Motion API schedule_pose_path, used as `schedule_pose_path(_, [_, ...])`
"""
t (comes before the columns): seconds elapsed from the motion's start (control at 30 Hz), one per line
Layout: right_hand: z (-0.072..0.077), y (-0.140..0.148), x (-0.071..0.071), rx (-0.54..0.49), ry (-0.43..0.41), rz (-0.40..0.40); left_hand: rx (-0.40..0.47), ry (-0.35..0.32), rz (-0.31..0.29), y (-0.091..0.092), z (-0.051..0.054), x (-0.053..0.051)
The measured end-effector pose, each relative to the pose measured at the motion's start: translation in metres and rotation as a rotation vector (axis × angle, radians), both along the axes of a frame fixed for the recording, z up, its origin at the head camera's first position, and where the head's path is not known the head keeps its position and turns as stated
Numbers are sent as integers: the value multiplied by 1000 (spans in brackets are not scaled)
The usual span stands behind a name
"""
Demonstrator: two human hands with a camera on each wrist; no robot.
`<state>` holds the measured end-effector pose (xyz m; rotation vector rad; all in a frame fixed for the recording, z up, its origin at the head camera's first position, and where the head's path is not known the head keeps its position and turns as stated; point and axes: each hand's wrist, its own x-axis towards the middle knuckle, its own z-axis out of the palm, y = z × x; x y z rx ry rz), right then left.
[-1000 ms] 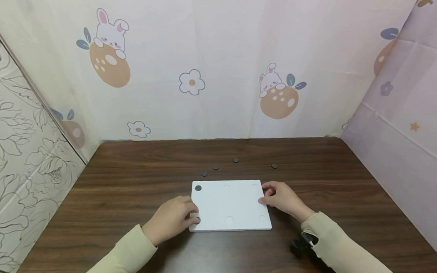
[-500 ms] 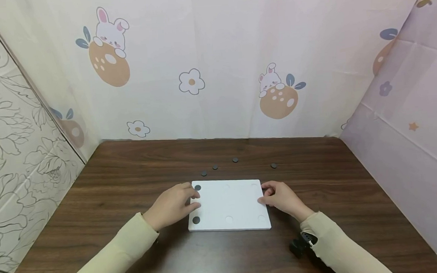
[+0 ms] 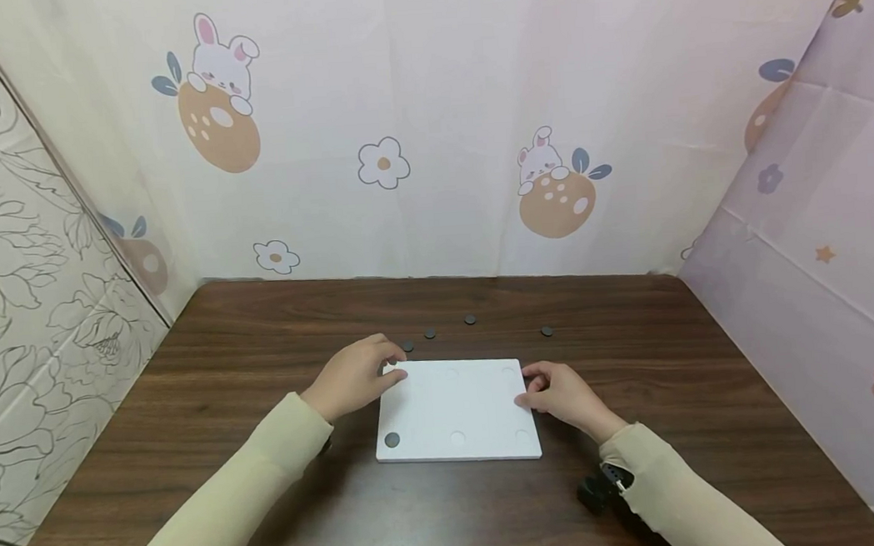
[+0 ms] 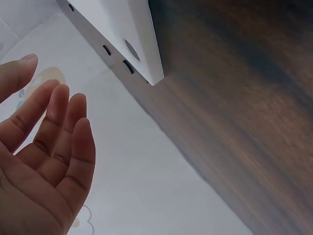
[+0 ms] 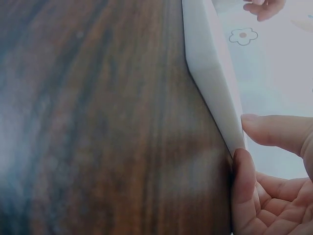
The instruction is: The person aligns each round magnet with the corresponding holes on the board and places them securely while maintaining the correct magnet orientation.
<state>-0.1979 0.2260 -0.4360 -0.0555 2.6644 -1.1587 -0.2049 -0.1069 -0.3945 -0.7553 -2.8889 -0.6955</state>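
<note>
A white rectangular board (image 3: 453, 410) with shallow round recesses lies flat on the table. In its near left recess sits a dark round disc (image 3: 392, 440). Another disc (image 4: 132, 50) shows at a board corner in the left wrist view; my left hand mostly hides that far left corner in the head view. My left hand (image 3: 362, 373) hovers there, fingers loosely bent, holding nothing. At the board's right edge, my right hand (image 3: 560, 395) steadies it between thumb and curled fingers, the thumb (image 5: 274, 131) along the top edge.
Several dark discs lie on the brown wooden table (image 3: 260, 334) behind the board, including one disc (image 3: 470, 319) at the middle and one disc (image 3: 547, 331) farther right. A patterned curtain (image 3: 448, 205) hangs along the table's back edge. A black wrist device (image 3: 596, 490) sits under the right sleeve.
My left hand has left the near left disc and moved away from me along the board's left edge to the far left corner. The right hand has stayed in place.
</note>
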Motion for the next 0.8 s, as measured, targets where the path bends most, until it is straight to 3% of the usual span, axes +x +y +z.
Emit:
schedule_pose_path(0.5, [-3, 1, 0, -1, 10, -1, -12, -25, 84, 14, -7, -37])
schedule_pose_path(0.8, [-4, 1, -1, -5, 12, -4, -48, -50, 88, 24, -12, -57])
